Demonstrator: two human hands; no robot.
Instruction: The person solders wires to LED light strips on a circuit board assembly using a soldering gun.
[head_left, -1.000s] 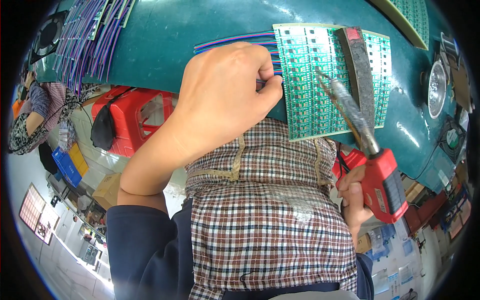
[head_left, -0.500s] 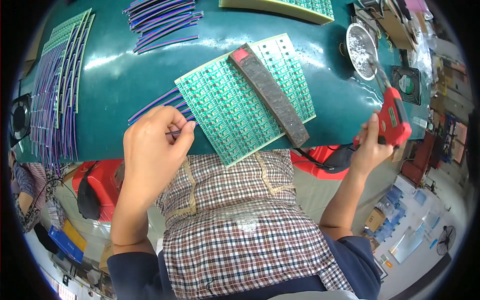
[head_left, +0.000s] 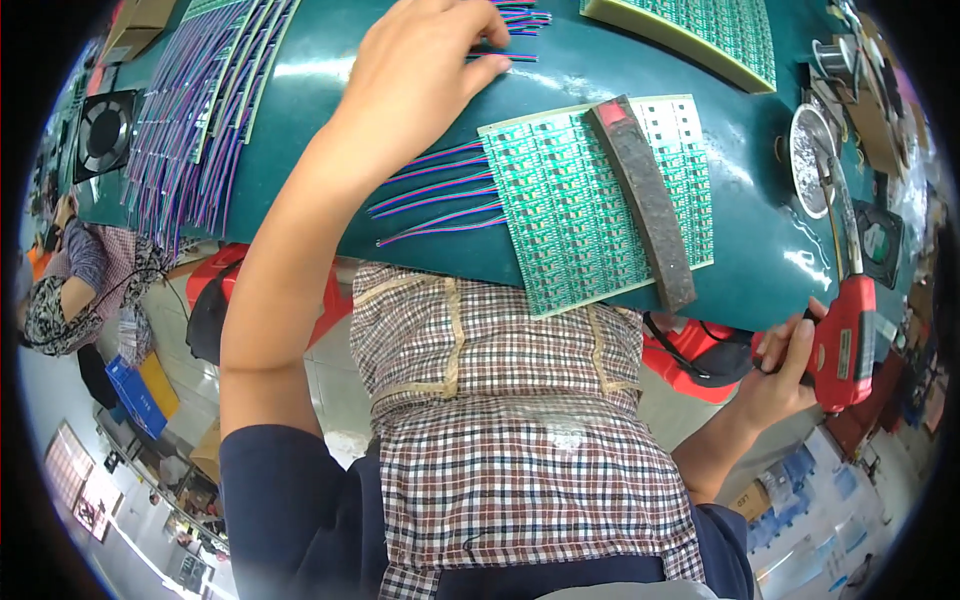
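Note:
My left hand [head_left: 425, 75] is stretched over the far part of the bench, thumb and forefinger apart beside a bundle of thin multicoloured wires [head_left: 525, 20]. It partly covers that bundle, and a loose wire lies just by its thumb. In my right hand [head_left: 785, 375] is a red soldering gun [head_left: 843, 345], gripped by its handle, with its metal tip at a round metal dish [head_left: 808, 160]. A panel of green circuit boards [head_left: 560, 215] lies at the near edge, several wires [head_left: 450, 230] sticking out from its left side. Across it rests a dark bar [head_left: 645, 200] with a red end.
Stacked board panels with wires [head_left: 195, 110] lie at the left, beside a black fan [head_left: 104, 132]. A thick stack of boards [head_left: 690, 45] stands at the far right. Another fan [head_left: 878, 240] sits behind the soldering gun. A co-worker's arm [head_left: 80, 290] shows at far left.
My left hand has moved away from the panel's left edge to the wire bundle, and its pinch has opened. The soldering gun stays in my right hand near the dish. The whole view has shifted.

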